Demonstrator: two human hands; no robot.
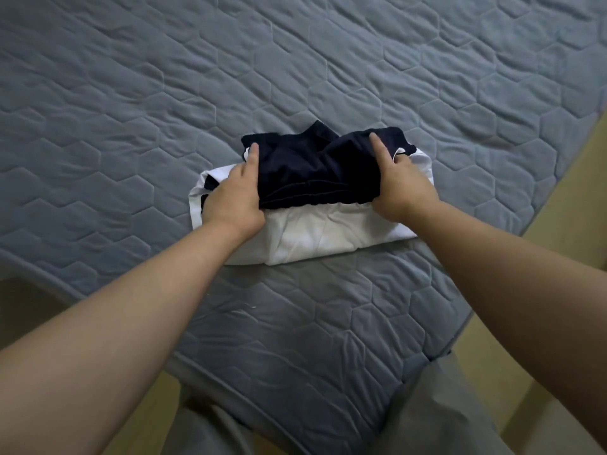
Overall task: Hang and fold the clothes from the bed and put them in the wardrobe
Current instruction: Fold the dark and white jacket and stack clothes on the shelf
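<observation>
Near the bed's (131,110) 6 o'clock edge, the left hand (235,200) and right hand (402,188) each pinch an end of the folded dark garment (312,169) stacked on the white garment (312,234). Lifted unevenly, the loose folds could slump open or slide apart.

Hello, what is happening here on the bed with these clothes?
A person is handling folded clothes on a grey quilted bed. A dark navy garment lies on top of a folded white garment. The left hand and the right hand grip the two ends of the stack, thumbs on the navy piece. No wardrobe is in view.
</observation>
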